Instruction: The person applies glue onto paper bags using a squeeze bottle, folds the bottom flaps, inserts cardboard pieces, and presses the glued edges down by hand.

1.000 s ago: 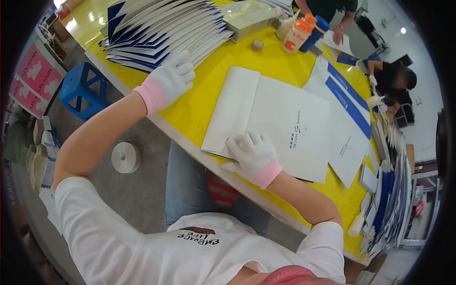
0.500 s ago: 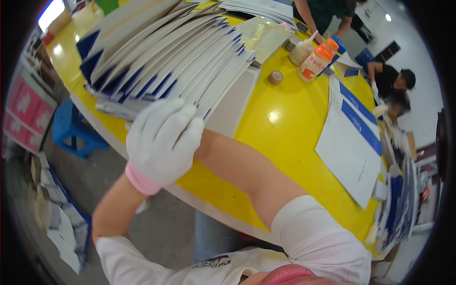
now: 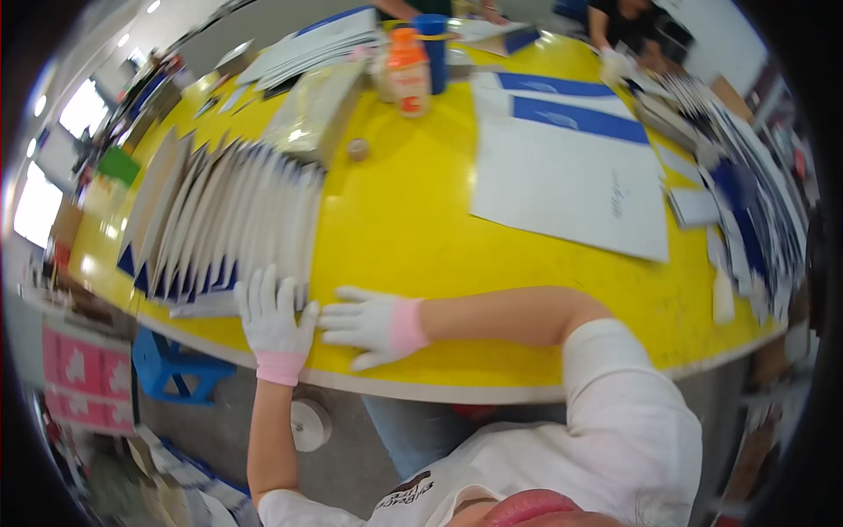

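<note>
My left hand [image 3: 274, 321], in a white glove with a pink cuff, has its fingers spread against the near edge of a row of folded white card pieces [image 3: 237, 220] with blue corners. These pieces stand tilted and fanned on the yellow table [image 3: 404, 228]. My right hand [image 3: 373, 325], gloved the same way, lies flat on the tabletop just right of the row, fingers apart and nothing held. Large white sheets with blue bands [image 3: 571, 176] lie overlapped farther right.
Beyond the row are a plastic-wrapped pack [image 3: 307, 110], a small tape roll [image 3: 357, 149], an orange-capped bottle [image 3: 409, 83] and a blue cup [image 3: 432, 53]. More card stacks [image 3: 755, 220] line the right side, near a co-worker [image 3: 628, 31]. A blue stool [image 3: 180, 373] stands at lower left.
My right hand, hidden behind my left before, now shows on the table beside the row. My left hand has shifted slightly with fingers spread. The camera view has turned and pulled back.
</note>
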Available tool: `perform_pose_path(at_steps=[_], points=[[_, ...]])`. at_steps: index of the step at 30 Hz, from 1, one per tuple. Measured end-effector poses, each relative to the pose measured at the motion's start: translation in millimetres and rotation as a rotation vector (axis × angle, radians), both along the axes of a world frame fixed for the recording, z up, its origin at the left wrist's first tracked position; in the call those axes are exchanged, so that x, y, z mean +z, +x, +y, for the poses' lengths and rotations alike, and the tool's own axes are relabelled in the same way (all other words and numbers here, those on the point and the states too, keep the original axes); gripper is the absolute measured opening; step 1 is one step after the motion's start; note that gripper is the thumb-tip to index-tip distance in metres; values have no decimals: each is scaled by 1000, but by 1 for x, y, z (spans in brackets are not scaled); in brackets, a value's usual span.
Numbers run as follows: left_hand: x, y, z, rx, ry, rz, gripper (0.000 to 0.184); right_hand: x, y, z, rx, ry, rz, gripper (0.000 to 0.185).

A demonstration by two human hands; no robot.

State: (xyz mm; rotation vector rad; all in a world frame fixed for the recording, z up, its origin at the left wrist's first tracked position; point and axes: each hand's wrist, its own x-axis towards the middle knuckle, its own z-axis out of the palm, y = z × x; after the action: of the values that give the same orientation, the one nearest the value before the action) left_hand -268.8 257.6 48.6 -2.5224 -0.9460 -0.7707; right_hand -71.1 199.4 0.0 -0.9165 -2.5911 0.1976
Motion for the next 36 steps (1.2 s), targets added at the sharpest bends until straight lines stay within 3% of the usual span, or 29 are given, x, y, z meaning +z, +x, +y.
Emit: perform_pose_path(at_steps=[1,3,4,7,9,12,14,15,18,21,24,25,30,33,35,36], points=[[-2,7,-7,-12,-7,29,37,17,42,-28,-75,-50,6,63],[0,26,-15,-18,-4,80,39,14,144,-72,-511,83,86,60],[5,46,-22,-80,10,81,39,27,194,-99,-831,15,109,59],[4,130,-38,-355,-202,7,42,17,330,-176,-1645,599,-396,76],[-19,198,-41,-368,-352,-106,46,14,367,-212,-1916,488,-500,78],[-54,280,-44,-219,-465,-190,49,0,372,-235,-1935,-61,-254,75],[-51,305,-70,-81,-406,-131,50,-10,372,-240,-1908,84,-242,71],[-51,307,-78,-127,-451,-146,49,-13,370,-241,-1889,153,-239,70],[-53,277,-101,-259,-604,-179,42,0,377,-242,-1800,-117,-230,70],[-46,238,-138,-360,-725,-262,29,3,378,-244,-1904,218,-150,67],[-31,205,-175,-321,-915,-321,21,48,356,-248,-1812,-204,230,64],[-26,196,-184,-294,-992,-333,19,36,351,-246,-1790,-101,170,62],[-31,145,-223,-397,-913,-349,14,-25,330,-261,-1550,348,-124,55],[-32,130,-239,-445,-817,-346,15,-8,308,-267,-1508,365,-112,49],[-30,131,-238,-462,-790,-351,15,33,293,-258,-1653,81,325,43],[-28,130,-235,-461,-818,-329,16,42,298,-254,-1669,-29,351,42]])
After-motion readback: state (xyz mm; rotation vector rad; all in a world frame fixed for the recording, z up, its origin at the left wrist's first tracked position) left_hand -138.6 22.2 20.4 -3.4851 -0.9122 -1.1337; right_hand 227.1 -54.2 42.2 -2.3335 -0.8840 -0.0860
